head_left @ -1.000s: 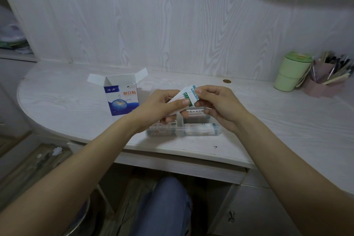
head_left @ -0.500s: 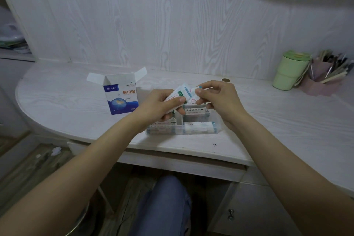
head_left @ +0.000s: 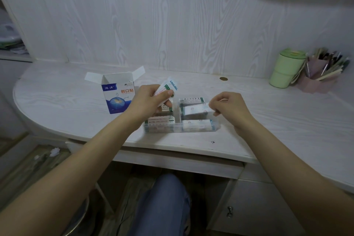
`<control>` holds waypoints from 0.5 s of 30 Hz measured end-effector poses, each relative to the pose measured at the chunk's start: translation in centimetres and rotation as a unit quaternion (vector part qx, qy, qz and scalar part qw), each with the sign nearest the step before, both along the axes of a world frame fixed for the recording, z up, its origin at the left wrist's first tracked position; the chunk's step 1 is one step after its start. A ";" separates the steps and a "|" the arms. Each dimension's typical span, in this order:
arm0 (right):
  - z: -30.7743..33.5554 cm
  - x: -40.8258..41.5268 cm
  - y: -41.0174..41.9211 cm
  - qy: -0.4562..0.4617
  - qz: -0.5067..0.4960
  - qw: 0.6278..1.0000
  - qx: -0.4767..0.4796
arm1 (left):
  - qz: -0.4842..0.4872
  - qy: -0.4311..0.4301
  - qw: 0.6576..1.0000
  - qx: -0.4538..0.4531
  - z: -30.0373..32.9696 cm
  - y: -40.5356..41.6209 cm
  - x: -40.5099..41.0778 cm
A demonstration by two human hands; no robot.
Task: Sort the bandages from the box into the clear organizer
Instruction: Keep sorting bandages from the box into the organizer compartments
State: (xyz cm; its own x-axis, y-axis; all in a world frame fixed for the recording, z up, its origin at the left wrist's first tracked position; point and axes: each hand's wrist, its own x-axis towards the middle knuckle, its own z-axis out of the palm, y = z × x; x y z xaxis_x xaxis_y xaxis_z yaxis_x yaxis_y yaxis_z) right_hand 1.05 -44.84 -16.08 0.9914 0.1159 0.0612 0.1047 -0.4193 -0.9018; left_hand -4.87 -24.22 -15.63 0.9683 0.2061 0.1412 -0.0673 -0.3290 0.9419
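My left hand [head_left: 151, 99] is gripping a fanned stack of bandages [head_left: 168, 87] above the clear organizer [head_left: 180, 126] on the tabletop [head_left: 268, 120]. My right hand [head_left: 228, 106] is pinching one bandage [head_left: 195, 110] over a right compartment (the middle one). The open box [head_left: 117, 94] is standing just left.

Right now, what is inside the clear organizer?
The clear organizer holds wrapped bandages in its compartments. The left hand covers its far-left part, so that content is hidden.
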 end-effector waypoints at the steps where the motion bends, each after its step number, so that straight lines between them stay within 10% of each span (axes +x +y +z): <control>1: -0.3 0.0 -0.2 0.004 0.000 1.000 -0.023 | 0.001 0.000 1.000 -0.002 -0.1 0.1 0.0; 15: -0.6 0.0 1.3 -0.110 0.044 0.930 -0.348 | -0.055 0.002 0.998 0.021 0.1 -1.3 0.2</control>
